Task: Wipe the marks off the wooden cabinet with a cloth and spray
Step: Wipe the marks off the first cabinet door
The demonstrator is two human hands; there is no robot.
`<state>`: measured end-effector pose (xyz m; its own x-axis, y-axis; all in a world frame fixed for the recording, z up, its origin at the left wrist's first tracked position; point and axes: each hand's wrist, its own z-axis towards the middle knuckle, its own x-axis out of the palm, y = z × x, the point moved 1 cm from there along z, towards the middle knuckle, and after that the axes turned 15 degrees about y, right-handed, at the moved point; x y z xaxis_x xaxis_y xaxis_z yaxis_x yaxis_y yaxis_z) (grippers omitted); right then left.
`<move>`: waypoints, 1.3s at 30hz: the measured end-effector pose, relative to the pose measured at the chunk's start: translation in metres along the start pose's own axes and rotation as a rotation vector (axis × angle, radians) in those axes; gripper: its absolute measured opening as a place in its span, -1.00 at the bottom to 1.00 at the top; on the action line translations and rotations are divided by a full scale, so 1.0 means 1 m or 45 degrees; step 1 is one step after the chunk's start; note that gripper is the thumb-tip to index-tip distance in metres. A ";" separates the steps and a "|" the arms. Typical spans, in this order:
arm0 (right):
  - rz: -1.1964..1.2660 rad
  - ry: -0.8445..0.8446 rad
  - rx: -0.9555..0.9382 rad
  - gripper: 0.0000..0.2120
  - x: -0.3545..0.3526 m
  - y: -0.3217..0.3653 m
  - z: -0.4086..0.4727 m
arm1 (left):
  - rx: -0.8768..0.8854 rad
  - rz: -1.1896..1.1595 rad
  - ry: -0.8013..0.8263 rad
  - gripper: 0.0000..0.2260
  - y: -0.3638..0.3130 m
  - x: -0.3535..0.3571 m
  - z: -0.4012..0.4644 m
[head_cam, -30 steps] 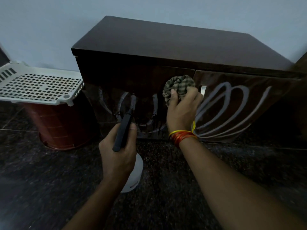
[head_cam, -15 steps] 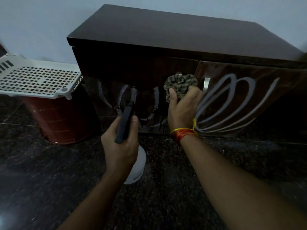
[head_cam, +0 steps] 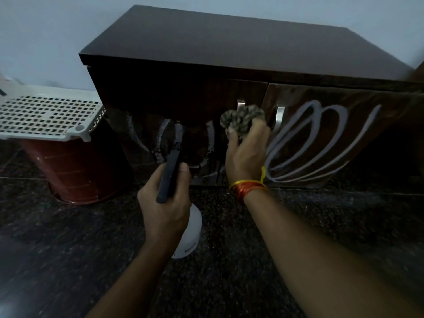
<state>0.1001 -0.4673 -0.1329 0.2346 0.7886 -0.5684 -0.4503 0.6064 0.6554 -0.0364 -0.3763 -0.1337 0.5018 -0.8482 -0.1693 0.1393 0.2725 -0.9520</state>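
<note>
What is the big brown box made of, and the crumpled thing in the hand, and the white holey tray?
The cabinet looks like dark wood or wood laminate: grain on the doors, a smooth dull sheen. The cloth in the right hand seems soft woven fabric, checked and bunched. The white tray looks like moulded plastic, with a grid of holes.

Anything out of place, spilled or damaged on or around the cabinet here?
Yes: looping white marks cover the cabinet's right door, while the left door's marks are smeared, with drips running down. No damage is visible.
</note>
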 end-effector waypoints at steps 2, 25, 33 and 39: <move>0.015 0.035 0.017 -0.68 0.003 -0.008 -0.005 | -0.010 -0.008 0.005 -0.68 -0.003 -0.001 0.000; 0.076 0.132 0.184 -0.71 0.004 -0.025 -0.028 | -0.033 -0.064 0.018 -0.75 -0.009 -0.011 -0.006; 0.268 -0.166 0.190 -0.61 0.010 0.017 -0.005 | -0.022 -0.034 -0.012 -0.75 -0.007 -0.012 -0.002; 0.127 -0.001 0.182 -0.77 0.022 -0.014 -0.019 | -0.022 -0.048 0.018 -0.79 -0.009 -0.008 -0.003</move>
<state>0.0949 -0.4604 -0.1642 0.1961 0.8454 -0.4968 -0.3441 0.5337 0.7725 -0.0447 -0.3733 -0.1244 0.4848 -0.8638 -0.1370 0.1427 0.2326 -0.9621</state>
